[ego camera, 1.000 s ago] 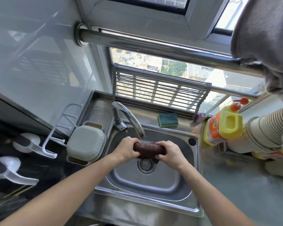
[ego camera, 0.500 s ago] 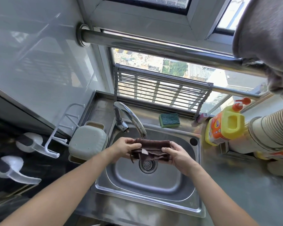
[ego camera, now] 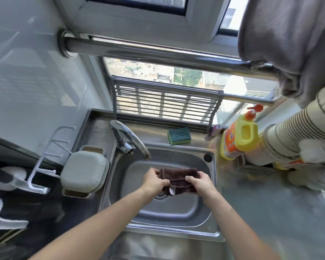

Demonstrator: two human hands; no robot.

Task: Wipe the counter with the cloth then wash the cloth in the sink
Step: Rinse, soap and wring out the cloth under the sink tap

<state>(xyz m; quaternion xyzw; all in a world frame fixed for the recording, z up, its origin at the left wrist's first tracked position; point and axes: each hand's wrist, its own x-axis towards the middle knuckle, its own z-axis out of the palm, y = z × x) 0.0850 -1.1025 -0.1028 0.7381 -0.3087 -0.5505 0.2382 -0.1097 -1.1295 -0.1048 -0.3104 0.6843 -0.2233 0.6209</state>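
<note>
A dark brown cloth [ego camera: 178, 175], folded into a flat pad with a small white tag hanging below, is held over the steel sink [ego camera: 167, 212]. My left hand [ego camera: 154, 182] grips its left end and my right hand [ego camera: 200, 184] grips its right end, thumbs on top. The cloth hangs just in front of the chrome tap [ego camera: 129, 140], above the drain, which the hands and cloth mostly hide. No water is seen running from the spout. The steel counter [ego camera: 270, 212] stretches to the right of the sink.
A green and yellow sponge [ego camera: 179, 136] lies behind the sink. An orange and yellow detergent bottle [ego camera: 238, 136] and stacked paper cups [ego camera: 296, 132] stand at the right. A pale lidded box [ego camera: 83, 170] sits left of the sink. A grey towel [ego camera: 289, 44] hangs overhead.
The cloth was a tightly twisted roll between both hands a second ago; it is now unrolled into a flat folded pad. The hands stayed over the drain.
</note>
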